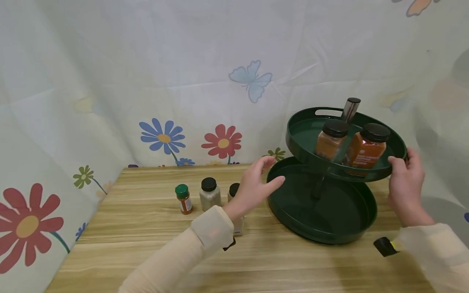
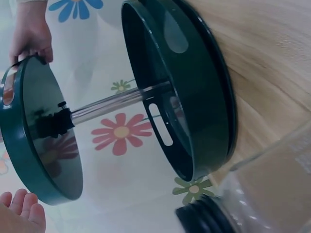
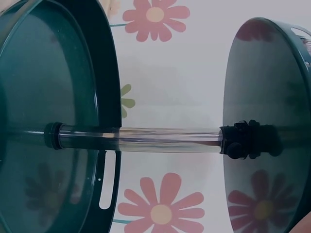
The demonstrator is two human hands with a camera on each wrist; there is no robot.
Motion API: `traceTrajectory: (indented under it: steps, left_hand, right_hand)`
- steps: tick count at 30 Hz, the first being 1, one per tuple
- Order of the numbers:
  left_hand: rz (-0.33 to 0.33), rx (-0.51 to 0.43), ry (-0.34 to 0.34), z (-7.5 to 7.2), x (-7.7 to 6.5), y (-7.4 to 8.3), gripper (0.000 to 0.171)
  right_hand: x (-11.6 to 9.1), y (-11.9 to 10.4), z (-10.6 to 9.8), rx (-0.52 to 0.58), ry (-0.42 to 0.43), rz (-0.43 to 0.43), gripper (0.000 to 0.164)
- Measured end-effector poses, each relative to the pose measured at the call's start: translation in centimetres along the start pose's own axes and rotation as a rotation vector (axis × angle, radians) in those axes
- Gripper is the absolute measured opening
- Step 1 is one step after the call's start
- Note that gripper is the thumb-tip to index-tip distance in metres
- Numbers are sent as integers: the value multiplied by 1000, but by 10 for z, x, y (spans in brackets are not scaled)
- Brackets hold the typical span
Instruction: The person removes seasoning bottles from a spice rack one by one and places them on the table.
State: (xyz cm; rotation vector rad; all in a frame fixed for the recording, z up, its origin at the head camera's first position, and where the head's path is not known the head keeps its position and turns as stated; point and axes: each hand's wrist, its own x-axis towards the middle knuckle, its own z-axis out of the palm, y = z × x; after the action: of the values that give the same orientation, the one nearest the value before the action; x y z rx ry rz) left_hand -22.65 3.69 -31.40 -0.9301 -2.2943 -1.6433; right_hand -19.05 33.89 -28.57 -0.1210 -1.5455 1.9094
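A dark green two-tier tray stand (image 1: 322, 238) is on the right of the table. My right hand (image 1: 407, 183) grips the rim of its upper tray (image 1: 305, 152), thumb over the edge, near a handle slot. Two spice jars with black lids stand in that tray: a light-brown one (image 1: 327, 144) and a red-orange one (image 1: 366, 152). Left of the stand, my left hand (image 1: 253, 189) is held up with its fingers spread, holding nothing. Its fingertips (image 2: 29, 201) appear near the upper tray in the left wrist view. A metal pole (image 3: 170, 139) joins the tiers.
On the wooden table (image 1: 146, 228) stand a small green-capped bottle (image 1: 185, 203) and a black-lidded jar (image 1: 210, 198). Another black-lidded jar (image 1: 233, 189) is partly hidden behind my left arm. A flowered cloth (image 1: 183, 81) hangs behind the table.
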Motion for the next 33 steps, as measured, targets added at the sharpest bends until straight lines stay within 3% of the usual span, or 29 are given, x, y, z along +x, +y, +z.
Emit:
traceTrajectory:
  steps: [13,25,33]
  left_hand:
    - [-4,14,5,10,17,11,52]
    - [-12,51,12,19,33,22,53]
    - [-13,54,-9,23,42,26,55]
  right_hand:
    - [-6,1,5,-7,31,-22,22]
    - [-15,1,8,-140,33,-44,30]
    - [-20,0,11,-151,25,-52,32]
